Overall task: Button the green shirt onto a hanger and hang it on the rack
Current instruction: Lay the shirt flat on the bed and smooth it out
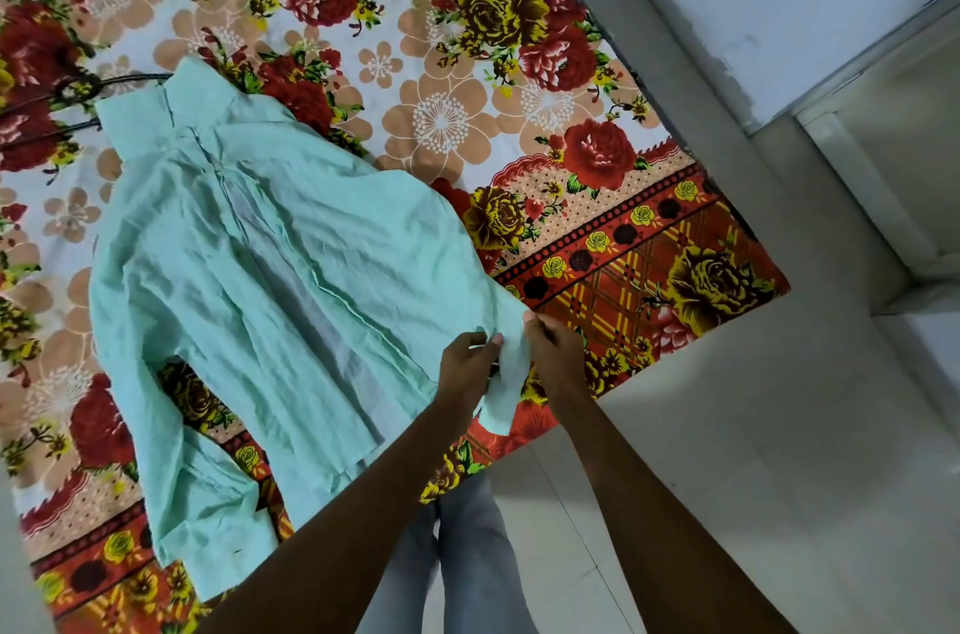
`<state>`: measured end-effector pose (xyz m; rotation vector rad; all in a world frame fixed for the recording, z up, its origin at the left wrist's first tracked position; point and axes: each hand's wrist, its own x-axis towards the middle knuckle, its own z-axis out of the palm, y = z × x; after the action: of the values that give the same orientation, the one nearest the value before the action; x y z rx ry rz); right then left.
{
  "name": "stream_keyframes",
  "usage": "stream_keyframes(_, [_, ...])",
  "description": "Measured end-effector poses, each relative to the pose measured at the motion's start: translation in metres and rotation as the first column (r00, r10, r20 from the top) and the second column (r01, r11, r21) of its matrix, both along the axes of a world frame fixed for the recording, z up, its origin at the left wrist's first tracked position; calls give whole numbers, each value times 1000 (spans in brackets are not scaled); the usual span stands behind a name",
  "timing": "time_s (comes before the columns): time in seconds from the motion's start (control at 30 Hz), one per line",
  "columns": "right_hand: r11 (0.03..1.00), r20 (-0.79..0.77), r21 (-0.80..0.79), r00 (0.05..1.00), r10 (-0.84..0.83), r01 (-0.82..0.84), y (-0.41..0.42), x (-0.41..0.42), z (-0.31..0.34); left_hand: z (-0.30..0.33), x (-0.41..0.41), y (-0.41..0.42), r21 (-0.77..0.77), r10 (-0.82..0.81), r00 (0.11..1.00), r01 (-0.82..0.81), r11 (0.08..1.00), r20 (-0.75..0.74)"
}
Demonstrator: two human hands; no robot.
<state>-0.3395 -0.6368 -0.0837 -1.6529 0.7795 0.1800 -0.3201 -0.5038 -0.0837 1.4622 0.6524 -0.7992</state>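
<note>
The green shirt (pixel 270 280) lies spread flat on a flowered bedsheet, collar toward the upper left. A black hanger (pixel 78 85) pokes out from the collar, mostly hidden inside the shirt. My left hand (pixel 467 363) and my right hand (pixel 553 352) both pinch the cuff end of the shirt's right sleeve (pixel 506 373) at the bed's near edge; the cuff hangs down between them. The other sleeve (pixel 208 493) lies along the lower left.
The flowered bedsheet (pixel 467 87) covers the bed, whose corner (pixel 774 285) points right. A pale tiled floor (pixel 727 451) lies beside it, with a white wall and a door frame (pixel 857 155) at the upper right. My legs in grey trousers (pixel 467 555) stand at the bed's edge.
</note>
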Motion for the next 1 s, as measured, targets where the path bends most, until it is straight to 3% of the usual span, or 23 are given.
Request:
stream_keyframes(0.1, [999,-41,7,999,-35,36,-1,7,5,3,-1,-9,-53,-11,1000,10,999,-19])
stream_keyframes(0.23, [991,-70,93,992,103,-96,-11,9,5,16,4,-31,-204,83,996,-87,975,-28])
stream_keyframes(0.37, [959,-55,46,958,283,-281,-30,9,-2,25,17,-53,-395,212,941,-306,866,-265])
stream_keyframes(0.43, [944,-82,31,941,329,-327,-41,3,-7,18,26,-52,-416,207,918,-344,842,-338])
stream_keyframes(0.57, [940,-51,172,950,309,-296,-63,2,-2,6,37,-38,-260,36,980,-87,962,-196])
stream_keyframes(0.63, [959,-92,137,961,262,-248,-72,3,-5,-1,32,-32,-162,-28,998,19,987,-54])
stream_keyframes(0.73, [986,-135,54,977,164,-158,-85,4,-14,-19,25,-20,122,-213,969,197,973,130])
stream_keyframes(0.77, [988,-124,35,981,151,-148,-88,5,-15,-23,24,-17,243,-324,931,280,929,167])
stream_keyframes(0.87, [991,-89,-72,990,105,-112,-95,11,-15,-29,23,-14,567,-665,733,489,663,144])
stream_keyframes(1.0, [974,-19,-216,997,71,-74,-110,23,-15,-34,26,-18,715,-817,562,516,471,131])
